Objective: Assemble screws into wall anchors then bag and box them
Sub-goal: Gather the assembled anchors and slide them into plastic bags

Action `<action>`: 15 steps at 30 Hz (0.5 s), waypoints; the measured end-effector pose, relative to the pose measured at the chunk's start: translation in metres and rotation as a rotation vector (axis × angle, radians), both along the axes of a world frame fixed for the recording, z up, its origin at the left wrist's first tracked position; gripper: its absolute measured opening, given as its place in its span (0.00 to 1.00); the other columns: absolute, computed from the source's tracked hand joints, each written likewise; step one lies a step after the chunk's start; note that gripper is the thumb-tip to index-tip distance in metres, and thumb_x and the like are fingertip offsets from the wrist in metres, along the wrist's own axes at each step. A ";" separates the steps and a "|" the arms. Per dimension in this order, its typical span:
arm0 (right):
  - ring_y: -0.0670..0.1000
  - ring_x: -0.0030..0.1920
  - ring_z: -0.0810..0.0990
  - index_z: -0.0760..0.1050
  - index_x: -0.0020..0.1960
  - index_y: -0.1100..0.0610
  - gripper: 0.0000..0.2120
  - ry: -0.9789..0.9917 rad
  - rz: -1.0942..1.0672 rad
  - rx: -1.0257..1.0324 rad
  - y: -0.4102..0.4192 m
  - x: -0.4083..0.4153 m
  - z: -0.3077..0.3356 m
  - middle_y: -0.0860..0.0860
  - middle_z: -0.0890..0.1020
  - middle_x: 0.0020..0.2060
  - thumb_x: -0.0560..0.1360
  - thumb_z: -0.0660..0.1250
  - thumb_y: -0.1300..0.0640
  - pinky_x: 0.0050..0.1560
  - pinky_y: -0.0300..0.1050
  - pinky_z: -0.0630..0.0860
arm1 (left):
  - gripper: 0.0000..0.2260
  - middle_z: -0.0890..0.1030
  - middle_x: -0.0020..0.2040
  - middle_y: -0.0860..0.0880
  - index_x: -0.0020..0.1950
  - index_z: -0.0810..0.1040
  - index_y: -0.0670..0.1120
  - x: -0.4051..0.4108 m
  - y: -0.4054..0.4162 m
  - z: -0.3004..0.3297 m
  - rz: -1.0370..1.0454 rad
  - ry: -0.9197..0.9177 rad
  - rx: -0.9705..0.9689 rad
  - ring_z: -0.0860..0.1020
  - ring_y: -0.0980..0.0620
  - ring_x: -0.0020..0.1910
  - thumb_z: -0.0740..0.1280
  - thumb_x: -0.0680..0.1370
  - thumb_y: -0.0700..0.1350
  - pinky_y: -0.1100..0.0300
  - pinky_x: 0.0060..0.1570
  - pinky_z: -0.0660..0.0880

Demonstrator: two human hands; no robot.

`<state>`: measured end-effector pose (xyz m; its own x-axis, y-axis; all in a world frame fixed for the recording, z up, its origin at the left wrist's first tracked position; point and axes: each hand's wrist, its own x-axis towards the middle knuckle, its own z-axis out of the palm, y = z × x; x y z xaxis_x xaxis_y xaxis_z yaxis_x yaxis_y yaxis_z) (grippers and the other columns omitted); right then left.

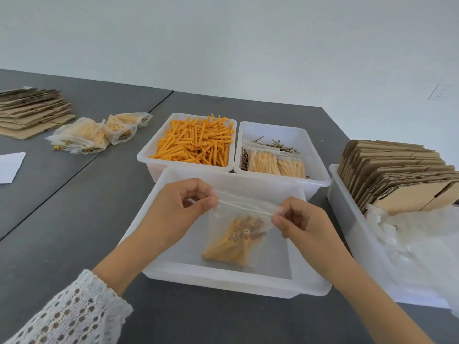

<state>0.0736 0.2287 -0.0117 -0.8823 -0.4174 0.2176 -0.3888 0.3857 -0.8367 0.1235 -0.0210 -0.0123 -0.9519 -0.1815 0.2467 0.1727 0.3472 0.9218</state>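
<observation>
Pinched the bag [236, 234] of anchors [231, 247] at both top corners, left grip [181, 207] and right grip [298, 222] closed on the seal, over the front tub [223, 281], likely for zipping shut.

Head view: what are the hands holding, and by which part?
Both hold the clear zip bag of orange anchors: left hand pinches its top strip's left end, right hand the right end.

Clear zip bag [244, 234] of orange anchors with screws in them
I see it hanging upright over the near white bin [223, 281], top strip stretched level
</observation>
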 end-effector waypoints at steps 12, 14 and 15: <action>0.46 0.34 0.72 0.78 0.42 0.62 0.06 -0.235 -0.124 -0.293 -0.013 0.009 0.001 0.50 0.77 0.31 0.76 0.69 0.60 0.41 0.40 0.74 | 0.08 0.80 0.42 0.62 0.41 0.78 0.55 0.007 0.012 -0.004 0.141 0.057 -0.158 0.77 0.62 0.41 0.70 0.78 0.43 0.75 0.42 0.69; 0.45 0.34 0.73 0.78 0.41 0.61 0.06 -0.182 -0.135 -0.264 -0.012 0.011 0.001 0.49 0.77 0.31 0.76 0.69 0.60 0.40 0.39 0.75 | 0.08 0.79 0.41 0.65 0.42 0.77 0.55 0.008 0.016 -0.004 0.155 0.061 -0.171 0.75 0.65 0.38 0.69 0.79 0.43 0.76 0.41 0.68; 0.46 0.35 0.74 0.78 0.41 0.60 0.06 -0.157 -0.140 -0.225 -0.011 0.011 0.002 0.49 0.78 0.32 0.76 0.70 0.60 0.41 0.39 0.76 | 0.08 0.79 0.42 0.65 0.42 0.77 0.56 0.009 0.017 -0.004 0.154 0.065 -0.172 0.75 0.65 0.39 0.69 0.79 0.44 0.75 0.41 0.68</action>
<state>0.0851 0.2174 -0.0101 -0.9580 -0.2462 0.1473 -0.2042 0.2247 -0.9528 0.1320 -0.0042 -0.0158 -0.8975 -0.2733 0.3460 0.1624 0.5247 0.8357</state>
